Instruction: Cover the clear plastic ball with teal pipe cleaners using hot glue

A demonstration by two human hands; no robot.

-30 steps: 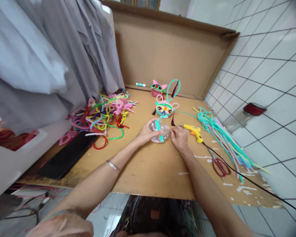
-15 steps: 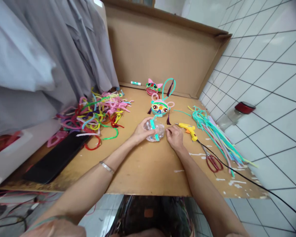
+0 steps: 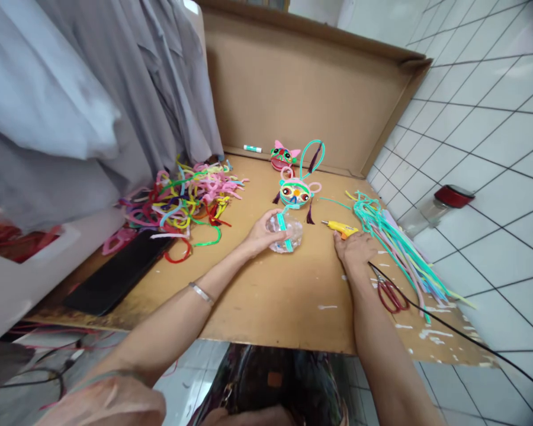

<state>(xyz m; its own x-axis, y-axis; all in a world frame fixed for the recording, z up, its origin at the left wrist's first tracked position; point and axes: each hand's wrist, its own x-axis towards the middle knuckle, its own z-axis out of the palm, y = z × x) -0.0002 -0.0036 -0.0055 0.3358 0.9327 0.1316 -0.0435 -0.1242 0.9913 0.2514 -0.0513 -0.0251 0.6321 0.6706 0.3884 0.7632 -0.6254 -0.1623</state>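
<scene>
My left hand (image 3: 263, 233) is wrapped round a clear plastic ball (image 3: 288, 234) with a teal pipe-cleaner strip across it, resting on the cardboard worktop (image 3: 266, 290). My right hand (image 3: 354, 245) lies over the rear of a yellow glue gun (image 3: 337, 227), fingers curled on its handle; the nozzle points left. Just behind the ball lies a pipe-cleaner animal face (image 3: 295, 193) with big eyes and teal ears, and a second, pink-eared face (image 3: 283, 156) sits further back.
A heap of coloured pipe cleaners (image 3: 184, 198) lies at the left, a bundle of teal and pink ones (image 3: 395, 242) at the right. Red scissors (image 3: 393, 294) and the gun's black cord (image 3: 448, 331) lie right of my right hand. A black slab (image 3: 119, 273) and hanging grey clothes (image 3: 93, 100) stand left.
My right hand has left the ball and moved right onto the glue gun. My left hand has kept its hold on the ball.
</scene>
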